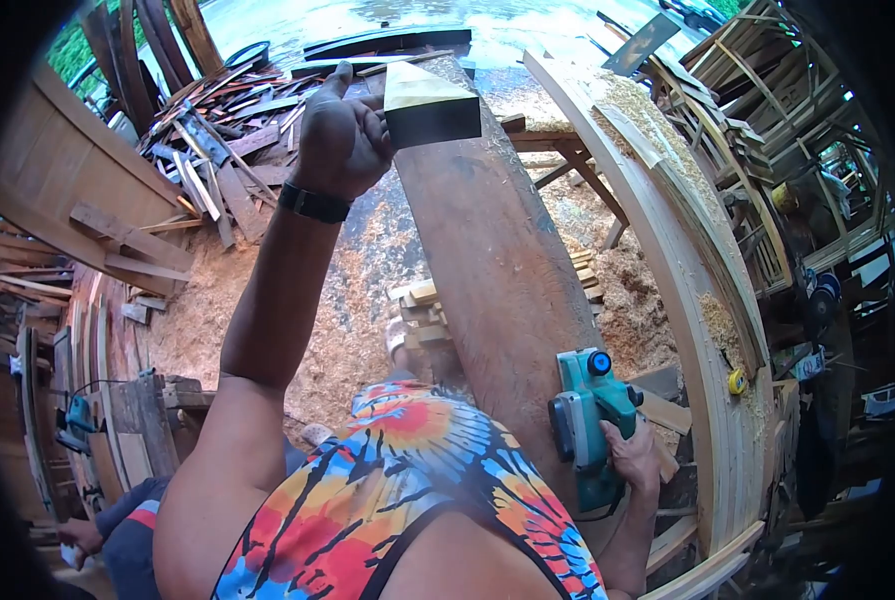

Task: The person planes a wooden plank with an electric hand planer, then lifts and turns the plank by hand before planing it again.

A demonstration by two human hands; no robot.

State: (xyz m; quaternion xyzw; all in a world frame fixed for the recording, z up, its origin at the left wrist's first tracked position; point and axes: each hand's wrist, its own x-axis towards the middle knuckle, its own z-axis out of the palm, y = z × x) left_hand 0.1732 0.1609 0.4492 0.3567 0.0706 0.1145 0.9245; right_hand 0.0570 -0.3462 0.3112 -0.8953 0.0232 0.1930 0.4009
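Note:
My left hand, with a dark band on its wrist, is raised at the far end of the wide brown plank. Its fingers curl at the left edge of a wooden block, pale on top with a shadowed dark front face. Down at the lower right, my right hand is closed round the handle of a teal electric planer. The planer rests at the near right edge of the plank. My fingers under the handle are partly hidden.
Long pale boards run along the right, with a yellow tape measure on them. Scrap wood is heaped at the far left. Shavings cover the floor. Another person's hand shows at lower left.

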